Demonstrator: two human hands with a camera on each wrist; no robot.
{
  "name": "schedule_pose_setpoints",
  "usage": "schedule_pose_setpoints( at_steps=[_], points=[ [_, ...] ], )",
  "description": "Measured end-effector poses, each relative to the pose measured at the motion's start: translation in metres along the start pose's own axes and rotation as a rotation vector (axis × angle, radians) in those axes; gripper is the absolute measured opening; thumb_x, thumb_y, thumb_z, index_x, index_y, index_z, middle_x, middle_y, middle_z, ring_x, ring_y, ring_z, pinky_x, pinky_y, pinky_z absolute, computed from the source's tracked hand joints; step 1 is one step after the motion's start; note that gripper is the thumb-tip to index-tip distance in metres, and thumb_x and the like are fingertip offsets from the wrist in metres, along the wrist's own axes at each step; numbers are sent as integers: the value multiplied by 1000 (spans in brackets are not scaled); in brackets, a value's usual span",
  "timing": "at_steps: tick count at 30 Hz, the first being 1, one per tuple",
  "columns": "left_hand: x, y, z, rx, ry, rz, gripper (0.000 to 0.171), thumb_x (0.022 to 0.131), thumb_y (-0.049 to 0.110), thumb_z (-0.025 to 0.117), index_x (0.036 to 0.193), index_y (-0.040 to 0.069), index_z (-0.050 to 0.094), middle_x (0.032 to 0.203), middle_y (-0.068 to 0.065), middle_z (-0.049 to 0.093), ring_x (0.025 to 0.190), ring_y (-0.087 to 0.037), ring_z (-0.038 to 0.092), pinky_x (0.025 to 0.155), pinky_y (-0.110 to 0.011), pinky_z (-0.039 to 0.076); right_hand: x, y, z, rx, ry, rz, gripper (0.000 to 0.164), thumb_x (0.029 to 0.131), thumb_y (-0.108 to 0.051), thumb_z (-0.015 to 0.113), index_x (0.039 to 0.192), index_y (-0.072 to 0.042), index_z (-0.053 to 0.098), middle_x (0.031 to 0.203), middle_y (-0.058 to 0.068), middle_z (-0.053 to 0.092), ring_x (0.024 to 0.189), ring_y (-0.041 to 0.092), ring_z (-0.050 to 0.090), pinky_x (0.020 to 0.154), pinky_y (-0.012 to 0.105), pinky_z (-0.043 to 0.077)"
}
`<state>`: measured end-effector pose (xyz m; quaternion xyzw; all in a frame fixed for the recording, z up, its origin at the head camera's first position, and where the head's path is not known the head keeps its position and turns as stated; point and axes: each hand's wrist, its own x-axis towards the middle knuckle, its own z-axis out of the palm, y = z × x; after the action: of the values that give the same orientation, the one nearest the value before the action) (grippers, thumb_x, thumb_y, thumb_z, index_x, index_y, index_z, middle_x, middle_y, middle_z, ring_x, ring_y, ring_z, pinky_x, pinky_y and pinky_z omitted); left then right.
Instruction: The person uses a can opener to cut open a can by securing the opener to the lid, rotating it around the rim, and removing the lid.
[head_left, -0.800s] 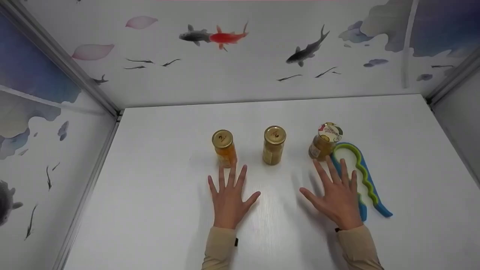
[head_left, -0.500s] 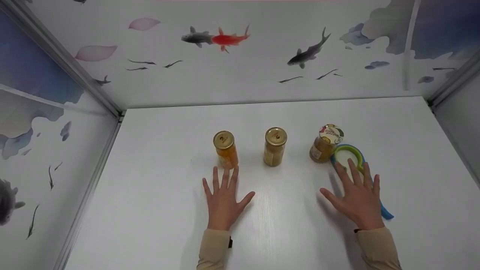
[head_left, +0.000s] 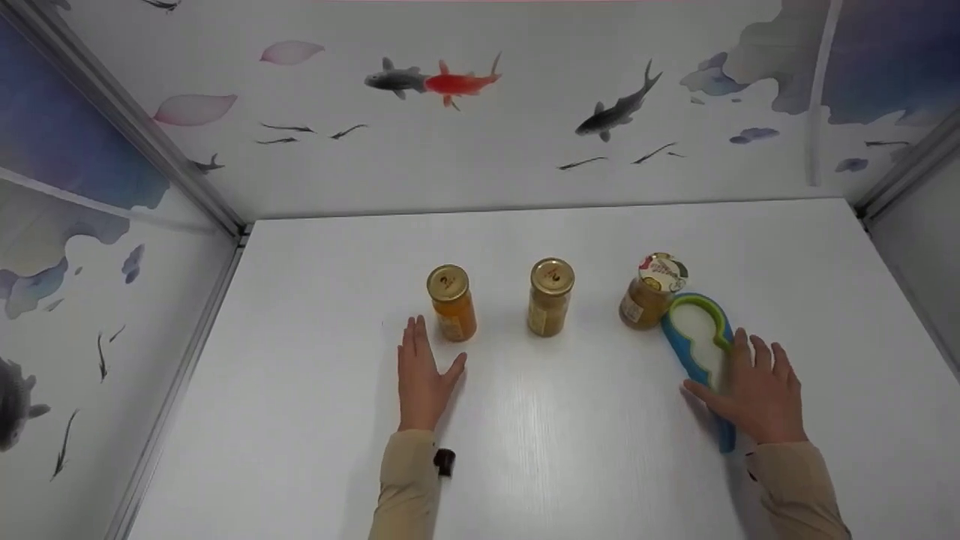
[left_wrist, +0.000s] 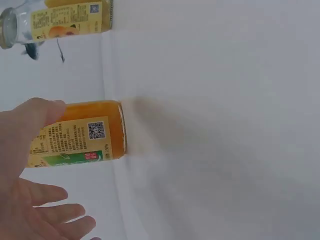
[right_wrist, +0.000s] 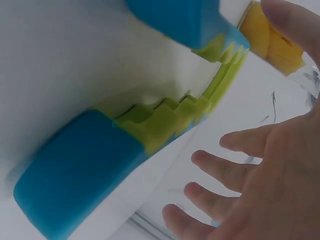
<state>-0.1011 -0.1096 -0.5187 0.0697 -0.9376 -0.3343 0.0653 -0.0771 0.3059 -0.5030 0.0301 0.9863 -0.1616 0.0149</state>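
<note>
Right hand (head_left: 763, 394), empty, fingers parted, is nearer and partly hides the blue-green tool (head_left: 681, 345) slanting toward lower right.

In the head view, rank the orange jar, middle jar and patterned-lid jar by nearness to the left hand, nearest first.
From the left hand:
1. Orange jar: just ahead and to its right.
2. Middle jar: farther right.
3. Patterned-lid jar: right end of the row.
</note>
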Motion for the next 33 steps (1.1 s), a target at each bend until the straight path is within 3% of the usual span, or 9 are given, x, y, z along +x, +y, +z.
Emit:
schedule_pose_setpoints(
  at_steps=[4, 10, 18, 24, 27, 33],
  points=[
    [14, 3, 2, -193, -6, -10, 89, 82, 21, 79, 149, -3, 25, 152, -22, 29, 139, -34, 28, 112, -45, 24, 3, 2, 1, 21, -41, 12, 116, 76, -58, 72, 142, 20, 17, 133, 46, 28, 121, 62, 26, 91, 75, 27],
    [33, 5, 8, -383, 14, -12, 86, 78, 15, 81, 146, -1, 31, 147, -19, 38, 136, -31, 35, 110, -43, 29, 9, 5, 2, 30, -109, 49, 119, 75, -59, 73, 140, 23, 15, 131, 48, 27, 117, 63, 29, 88, 74, 31],
    [52, 10, 17, -470, 16, -60, 84, 76, 15, 83, 145, 2, 34, 140, -14, 47, 130, -28, 43, 110, -42, 30, 16, 7, -2, 73, -198, 94, 115, 74, -47, 79, 137, 26, 15, 126, 49, 29, 112, 61, 35, 85, 69, 39],
    [58, 9, 22, -605, 52, -67, 89, 76, 15, 83, 147, 15, 28, 139, -13, 47, 126, -28, 46, 106, -44, 35, 17, 11, -8, 75, -219, 81, 94, 72, -37, 82, 123, 25, 35, 106, 42, 40, 93, 51, 47, 69, 59, 48],
    [60, 9, 24, -640, 53, -70, 92, 77, 13, 83, 149, 18, 25, 141, -13, 45, 126, -28, 45, 106, -45, 34, 18, 13, -10, 78, -240, 102, 87, 72, -35, 83, 118, 24, 40, 102, 38, 42, 88, 45, 47, 67, 56, 48],
    [63, 11, 24, -643, 43, -63, 75, 77, 10, 80, 140, 10, 39, 127, -12, 54, 115, -27, 52, 99, -42, 41, 22, 15, -16, 79, -290, 146, 88, 72, -37, 83, 119, 24, 41, 103, 36, 42, 88, 45, 46, 75, 58, 46]
  ],
)
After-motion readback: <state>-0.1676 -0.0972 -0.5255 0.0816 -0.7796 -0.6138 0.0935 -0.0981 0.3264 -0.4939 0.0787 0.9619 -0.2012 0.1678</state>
